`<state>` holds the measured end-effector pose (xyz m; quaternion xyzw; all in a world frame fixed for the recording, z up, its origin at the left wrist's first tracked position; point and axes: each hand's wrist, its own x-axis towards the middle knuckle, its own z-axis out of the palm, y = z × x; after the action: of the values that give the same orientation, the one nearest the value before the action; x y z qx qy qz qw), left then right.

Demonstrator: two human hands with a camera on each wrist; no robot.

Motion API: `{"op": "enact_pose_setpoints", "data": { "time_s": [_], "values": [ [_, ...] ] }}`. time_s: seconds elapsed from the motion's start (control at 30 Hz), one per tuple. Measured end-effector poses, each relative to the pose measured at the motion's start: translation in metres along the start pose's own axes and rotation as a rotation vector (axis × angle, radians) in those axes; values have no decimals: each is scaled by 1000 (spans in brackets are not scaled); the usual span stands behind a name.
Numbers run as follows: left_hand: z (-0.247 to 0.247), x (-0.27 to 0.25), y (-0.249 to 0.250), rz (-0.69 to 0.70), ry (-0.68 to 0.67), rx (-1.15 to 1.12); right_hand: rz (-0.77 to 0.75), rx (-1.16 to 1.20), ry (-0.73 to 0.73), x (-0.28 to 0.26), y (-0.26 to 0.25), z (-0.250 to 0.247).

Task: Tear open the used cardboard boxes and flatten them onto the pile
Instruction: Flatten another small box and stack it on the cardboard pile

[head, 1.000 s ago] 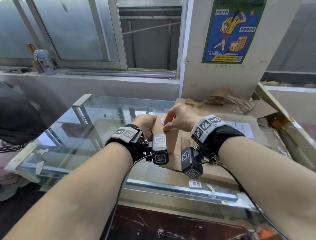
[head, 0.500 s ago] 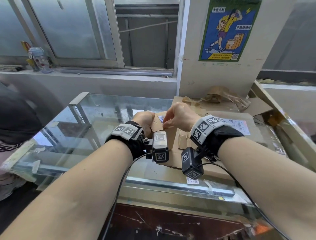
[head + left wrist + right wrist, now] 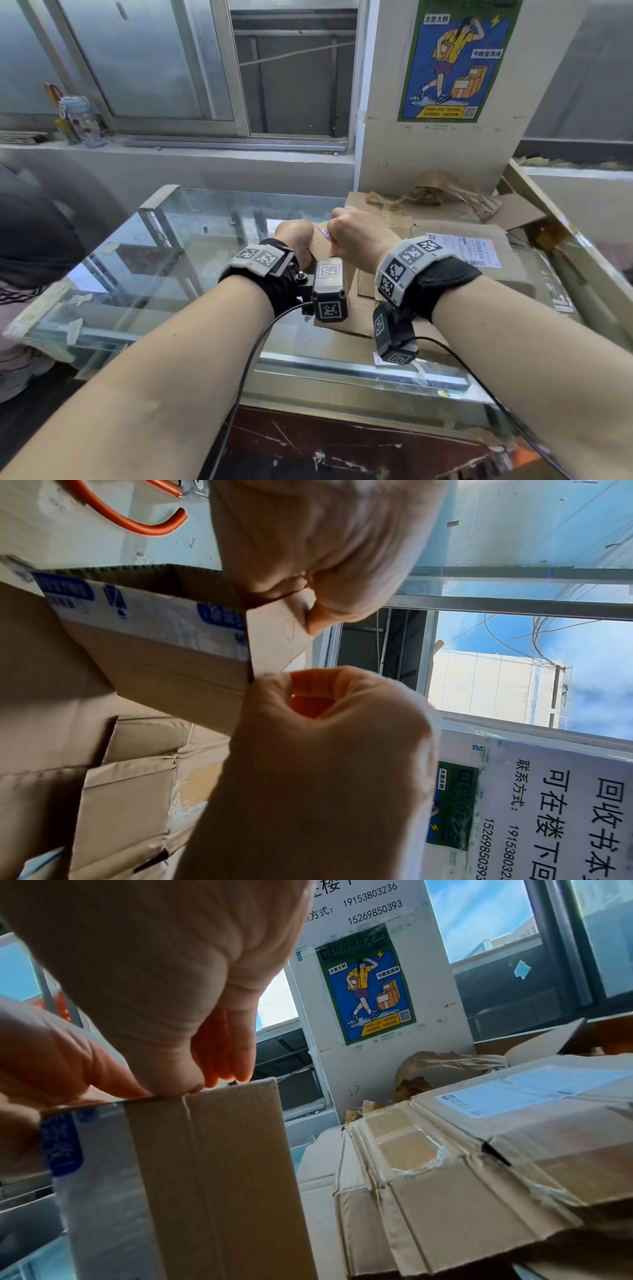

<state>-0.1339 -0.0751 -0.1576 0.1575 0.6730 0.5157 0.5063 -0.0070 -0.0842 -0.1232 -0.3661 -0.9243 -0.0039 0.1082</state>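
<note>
A small brown cardboard box (image 3: 320, 244) with blue-printed tape (image 3: 143, 618) is held upright between both hands, over the near edge of the pile of flattened cardboard (image 3: 448, 236). My left hand (image 3: 294, 236) pinches the box's corner edge, with its fingers curled (image 3: 308, 696). My right hand (image 3: 359, 231) grips the box's top rim from above, fingertips (image 3: 219, 1074) over the edge. The box's open end (image 3: 164, 580) shows in the left wrist view. The hands hide much of the box in the head view.
The pile lies on a glass counter (image 3: 164, 260). On the pile are a white shipping label (image 3: 462, 248) and crumpled brown paper (image 3: 442, 188). A pillar with a poster (image 3: 455, 58) stands behind. A bottle (image 3: 77, 116) is on the window sill at the far left.
Both hands keep hold of the box. They have drawn a little closer together, and the right hand's fingers have curled tighter over the top edge.
</note>
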Motion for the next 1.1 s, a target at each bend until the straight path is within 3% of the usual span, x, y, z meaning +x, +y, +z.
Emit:
{"op": "enact_pose_setpoints", "data": {
  "time_s": [0.1, 0.3, 0.5, 0.63, 1.1],
  "values": [
    [2, -26, 5, 17, 15, 12, 34, 32, -12, 2, 5, 2],
    [3, -34, 3, 69, -110, 12, 195, 173, -62, 3, 18, 1],
    [5, -33, 2, 87, -137, -33, 396, 569, -126, 8, 36, 4],
    [4, -28, 3, 73, -121, -72, 467, 845, -71, 7, 41, 2],
    [2, -17, 0, 115, -138, -52, 354, 422, -25, 19, 31, 8]
  ]
}}
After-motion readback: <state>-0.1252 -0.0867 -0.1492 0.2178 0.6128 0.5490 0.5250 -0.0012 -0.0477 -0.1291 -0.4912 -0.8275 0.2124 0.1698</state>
